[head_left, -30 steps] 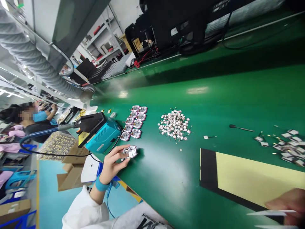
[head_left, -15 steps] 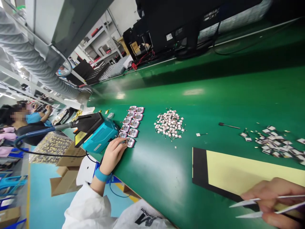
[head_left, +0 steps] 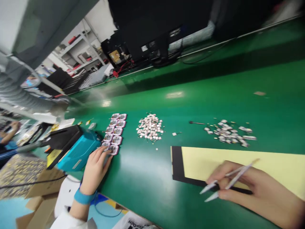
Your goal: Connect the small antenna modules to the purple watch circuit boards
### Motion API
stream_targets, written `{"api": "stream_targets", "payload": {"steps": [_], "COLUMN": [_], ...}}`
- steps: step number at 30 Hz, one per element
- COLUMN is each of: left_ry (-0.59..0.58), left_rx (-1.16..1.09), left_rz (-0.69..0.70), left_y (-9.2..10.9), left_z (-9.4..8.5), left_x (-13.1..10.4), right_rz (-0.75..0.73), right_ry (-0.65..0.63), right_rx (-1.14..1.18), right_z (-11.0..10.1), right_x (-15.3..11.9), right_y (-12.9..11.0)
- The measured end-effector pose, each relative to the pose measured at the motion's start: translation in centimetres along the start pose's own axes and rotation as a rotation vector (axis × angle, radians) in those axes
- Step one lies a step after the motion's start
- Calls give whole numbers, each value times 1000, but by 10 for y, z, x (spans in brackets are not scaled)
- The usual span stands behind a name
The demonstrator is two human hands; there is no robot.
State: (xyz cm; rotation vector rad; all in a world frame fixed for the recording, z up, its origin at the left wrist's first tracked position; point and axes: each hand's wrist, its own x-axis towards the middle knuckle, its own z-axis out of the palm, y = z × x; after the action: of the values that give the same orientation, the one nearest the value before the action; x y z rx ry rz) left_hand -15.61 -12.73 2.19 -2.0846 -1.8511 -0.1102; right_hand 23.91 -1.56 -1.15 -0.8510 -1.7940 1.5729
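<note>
Your left hand point(head_left: 95, 167) had set the small board down at the near end of the double row of boards point(head_left: 114, 133) and lay flat, fingers loose, over that last piece beside the blue box point(head_left: 78, 154). Your right hand point(head_left: 252, 190), barely in view before, came forward gripping tweezers point(head_left: 226, 183) over the yellow sheet point(head_left: 238, 163) on the green counter point(head_left: 147, 178).

The broad glossy bench top point(head_left: 214, 92) was deep green. On it lay a pale yellow sheet point(head_left: 238, 159) edged in black. The small rounded circuit modules point(head_left: 114, 132) in two rows showed pink rims around white and silver faces. The boxy station point(head_left: 78, 154) beside them was teal with a black top. The left hand point(head_left: 95, 168) wore a blue wristband point(head_left: 82, 197); the right hand point(head_left: 250, 190) held silver-white tweezers point(head_left: 226, 183).
</note>
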Motion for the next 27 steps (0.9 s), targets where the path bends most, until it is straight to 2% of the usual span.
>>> {"api": "stream_targets", "payload": {"steps": [2,4,7,10,12,14,18,22,24,27], "left_ry": [34,65,20,11,41,53,10,-84,-31,117], "left_rx": [-19,-108,-264,-380,-445,-508,-646,-739,-771,-709], "left_rz": [58,159,447,735,854,921,933,911,823,583], "left_y": [9,27,72,122,147,161,165,158,154,146], "left_z": [-3,-5,-6,-4,0,5,12,13,16,24], "left_x": [13,32,67,100,116,127,131,124,125,134], "right_rz": [169,273,315,340,340,332,327,356,349,316], "right_ry": [-99,-91,-46,-80,-141,-214,-296,-290,-272,-261], "right_rx": [3,40,116,203,237,249,293,324,346,461], "right_z": [2,4,7,5,1,-4,-11,-13,-15,-14], "right_x": [2,3,3,2,3,5,7,7,8,10], "right_y": [-9,-14,-17,-17,-19,-21,-25,-26,-25,-21]}}
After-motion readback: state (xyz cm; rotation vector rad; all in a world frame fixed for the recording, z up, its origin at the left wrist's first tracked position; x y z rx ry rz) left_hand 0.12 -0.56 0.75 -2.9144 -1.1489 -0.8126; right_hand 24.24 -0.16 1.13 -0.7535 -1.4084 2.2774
